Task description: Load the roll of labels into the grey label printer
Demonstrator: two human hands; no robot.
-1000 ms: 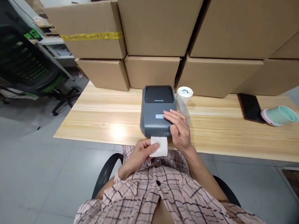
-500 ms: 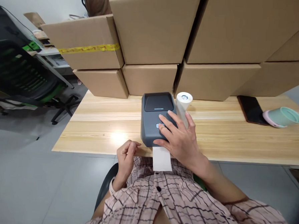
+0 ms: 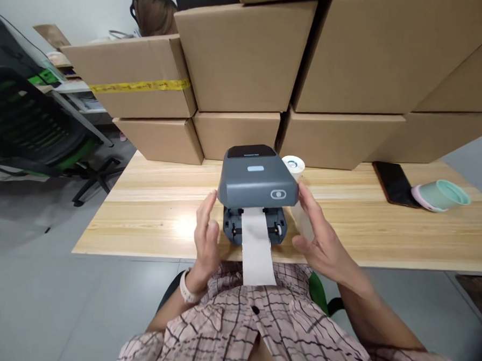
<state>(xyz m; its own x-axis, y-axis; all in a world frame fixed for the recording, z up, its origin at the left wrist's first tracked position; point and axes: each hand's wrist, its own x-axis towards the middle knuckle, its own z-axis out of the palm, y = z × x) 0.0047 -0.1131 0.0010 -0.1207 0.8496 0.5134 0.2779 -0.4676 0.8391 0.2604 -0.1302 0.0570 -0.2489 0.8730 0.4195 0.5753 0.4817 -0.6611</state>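
Note:
A dark grey label printer stands near the table's front edge with its lid raised, showing the black inside below. White label paper runs out of its front and hangs over the edge. My left hand is at the printer's left side, fingertips by the lid's corner. On the other side, my right hand has its fingertips at the lid's right edge, thumb apart from the fingers. Neither hand is wrapped round anything. A white label roll stands behind the printer's right side, partly hidden.
Cardboard boxes are stacked along the back of the wooden table. A black phone and a mint-green cup lie at the right. An office chair and a person's head are at the left.
The printer's lid has swung up and its inside shows. My right hand has left the printer's top for its right side, and my left hand has risen beside the lid with its fingers extended.

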